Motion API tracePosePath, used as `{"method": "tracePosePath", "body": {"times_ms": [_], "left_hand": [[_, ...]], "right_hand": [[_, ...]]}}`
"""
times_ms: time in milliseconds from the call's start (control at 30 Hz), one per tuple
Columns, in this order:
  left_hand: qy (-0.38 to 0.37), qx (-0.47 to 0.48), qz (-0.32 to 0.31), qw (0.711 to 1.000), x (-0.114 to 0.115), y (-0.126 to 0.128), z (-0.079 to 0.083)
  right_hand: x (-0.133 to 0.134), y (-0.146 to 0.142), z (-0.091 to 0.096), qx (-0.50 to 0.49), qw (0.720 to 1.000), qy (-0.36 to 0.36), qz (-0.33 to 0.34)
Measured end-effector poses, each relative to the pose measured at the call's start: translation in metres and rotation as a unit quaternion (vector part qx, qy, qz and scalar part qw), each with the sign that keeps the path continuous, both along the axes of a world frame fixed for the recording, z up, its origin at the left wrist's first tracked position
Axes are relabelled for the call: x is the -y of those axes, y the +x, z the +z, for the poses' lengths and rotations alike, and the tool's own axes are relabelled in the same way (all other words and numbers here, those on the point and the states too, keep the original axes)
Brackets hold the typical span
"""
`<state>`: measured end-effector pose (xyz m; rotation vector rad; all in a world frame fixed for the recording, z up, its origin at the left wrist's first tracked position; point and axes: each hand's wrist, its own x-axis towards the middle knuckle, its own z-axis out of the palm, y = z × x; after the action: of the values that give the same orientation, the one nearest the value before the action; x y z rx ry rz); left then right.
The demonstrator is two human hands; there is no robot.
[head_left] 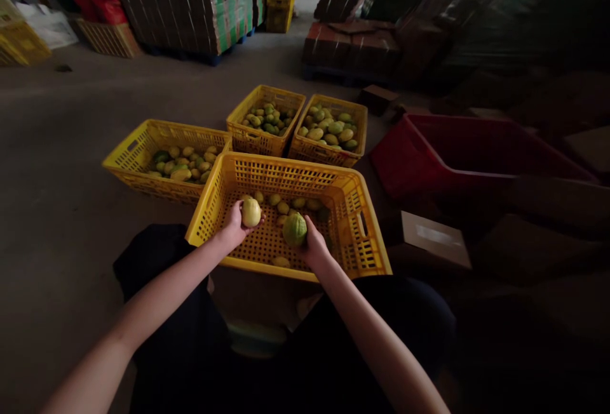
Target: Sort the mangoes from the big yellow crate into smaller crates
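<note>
My left hand (237, 223) is wrapped round a smooth pale yellow fruit (251, 213), guava-like in shape. In my right hand (313, 242) is a green fruit (295, 230) with a faintly ribbed skin. Both hands are above the near yellow plastic crate (372, 236), inside its rim. Several yellow fruits (275, 199) lie on the slotted bottom of this crate, mostly along its far side. One more fruit (281, 262) rests by the near wall. My hands partly hide the crate's bottom, and its right side is in shadow.
Three more yellow crates hold yellow and green fruit: one at left (119, 161), one behind (257, 141), one behind right (328, 158). A red tub (405, 160) and a cardboard box (433, 236) stand at right. Wrapped pallet stacks (181, 1) are farther back.
</note>
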<state>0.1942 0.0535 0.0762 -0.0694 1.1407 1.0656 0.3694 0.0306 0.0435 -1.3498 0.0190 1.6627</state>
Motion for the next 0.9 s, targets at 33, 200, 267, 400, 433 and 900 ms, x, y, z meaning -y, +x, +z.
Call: {"method": "tracePosePath", "body": {"times_ms": [33, 200, 267, 400, 433, 900], "left_hand": [[0.011, 0.006, 0.002, 1.000, 0.000, 0.000, 0.000], [0.054, 0.051, -0.061, 0.995, 0.002, 0.001, 0.006], [0.065, 0.047, -0.103, 0.991, 0.003, 0.002, 0.007], [0.166, -0.019, -0.144, 0.975, 0.008, 0.006, 0.008], [0.207, -0.048, -0.147, 0.966, 0.010, 0.007, 0.007], [0.384, -0.185, -0.207, 0.880, 0.018, 0.009, 0.005]], "right_hand": [[0.000, 0.001, -0.001, -0.015, 1.000, 0.006, 0.012], [0.002, 0.003, 0.012, -0.089, 0.992, 0.032, 0.089], [0.004, 0.002, 0.019, -0.101, 0.986, 0.045, 0.125], [0.009, -0.004, 0.027, -0.053, 0.979, 0.156, 0.122], [0.010, -0.006, 0.028, -0.016, 0.972, 0.205, 0.113], [0.025, -0.001, 0.035, 0.235, 0.844, 0.445, 0.184]]}}
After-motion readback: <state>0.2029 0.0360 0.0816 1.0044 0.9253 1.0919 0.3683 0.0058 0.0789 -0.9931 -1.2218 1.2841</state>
